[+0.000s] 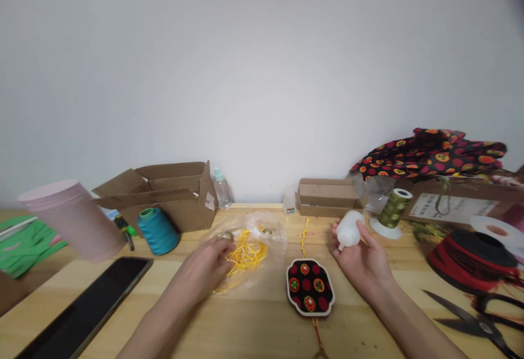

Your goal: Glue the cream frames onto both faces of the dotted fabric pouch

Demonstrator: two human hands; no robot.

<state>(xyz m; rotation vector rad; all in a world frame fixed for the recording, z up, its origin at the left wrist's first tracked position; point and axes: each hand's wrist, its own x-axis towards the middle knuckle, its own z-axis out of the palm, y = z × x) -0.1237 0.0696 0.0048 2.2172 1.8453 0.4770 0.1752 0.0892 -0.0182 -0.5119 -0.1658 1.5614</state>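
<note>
My right hand (362, 261) is wrapped around a small white plastic squeeze bottle (349, 228), its narrow nozzle tilted down to the left. The fingers of my left hand (210, 263) are curled at the edge of a clear plastic bag (278, 241), against a bundle of yellow cords (251, 252). A round brass-coloured piece (227, 236) shows at those fingertips; whether they pinch it or a cord is hidden. Between my hands lies a black patterned fabric pendant (310, 288) with a pale rim. A braided yellow cord (304, 236) extends above it, and a red-and-yellow cord (316, 331) below.
At left stand a pink cup (73, 220), a teal thread cone (158, 232), an open cardboard box (176, 211) and a phone (90, 307). At right are a green thread spool (395, 209), a red cord spool (470, 261) and open-bladed scissors (485, 326). A wall rises behind.
</note>
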